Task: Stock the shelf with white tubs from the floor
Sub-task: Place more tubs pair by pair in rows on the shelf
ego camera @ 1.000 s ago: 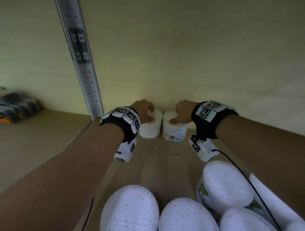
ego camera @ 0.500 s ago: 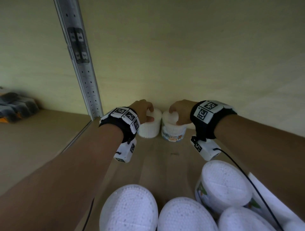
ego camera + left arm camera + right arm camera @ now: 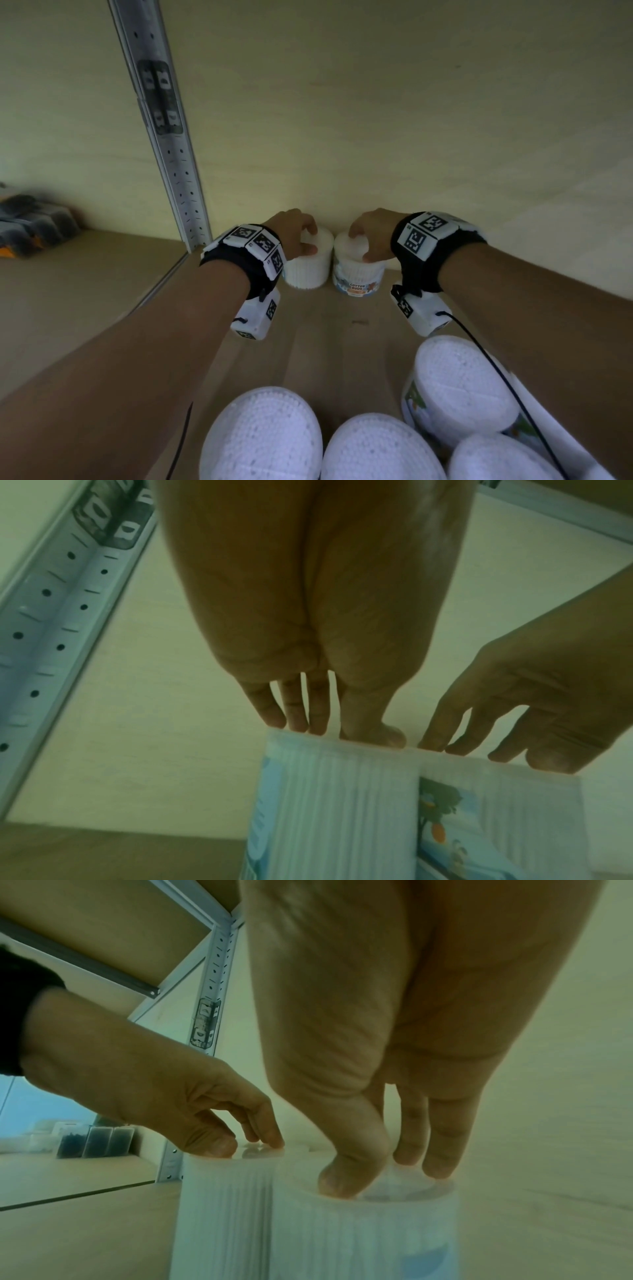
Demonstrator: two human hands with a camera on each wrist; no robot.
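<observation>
Two white ribbed tubs stand side by side at the back of the shelf board (image 3: 342, 335). My left hand (image 3: 294, 233) is curled over the left tub (image 3: 306, 270), thumb and fingertips (image 3: 294, 723) on its raised lid. My right hand (image 3: 373, 233) grips the lid of the right tub (image 3: 358, 281), whose "COTTON BUDS" label faces me. In the right wrist view the thumb (image 3: 342, 1183) presses on the lid of this tub (image 3: 363, 1237), with the fingers behind it. The tubs touch or nearly touch.
Several more white tubs (image 3: 263, 435) (image 3: 462, 387) crowd the near edge below my arms. A perforated metal upright (image 3: 171, 147) rises at the left of the bay. Dark packs (image 3: 30, 222) lie on the neighbouring shelf. The pale back wall is right behind the two tubs.
The right tub has turned under my right hand, so its printed label now faces forward. My right thumb has shifted round the lid. The left hand and its tub have barely moved.
</observation>
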